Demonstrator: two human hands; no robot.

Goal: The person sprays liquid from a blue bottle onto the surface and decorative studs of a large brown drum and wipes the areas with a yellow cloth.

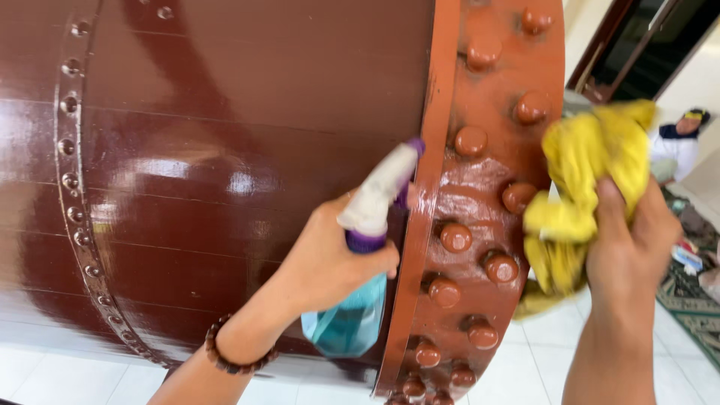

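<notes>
A big glossy dark-brown drum [225,150] lies on its side and fills most of the view. Its lighter reddish-brown end band [487,187] carries rows of large round studs. My left hand [330,262] grips a spray bottle [360,300] with blue liquid, a purple collar and a white nozzle; the nozzle points up at the seam beside the band. My right hand [630,247] clutches a crumpled yellow cloth [585,187] against the outer edge of the studded band. A beaded bracelet [225,352] circles my left wrist.
White floor tiles [540,360] lie under the drum. A patterned rug [690,300] is at the right edge. A person in white with a dark head covering [679,142] sits in the background. A dark wooden door frame [615,52] stands at the top right.
</notes>
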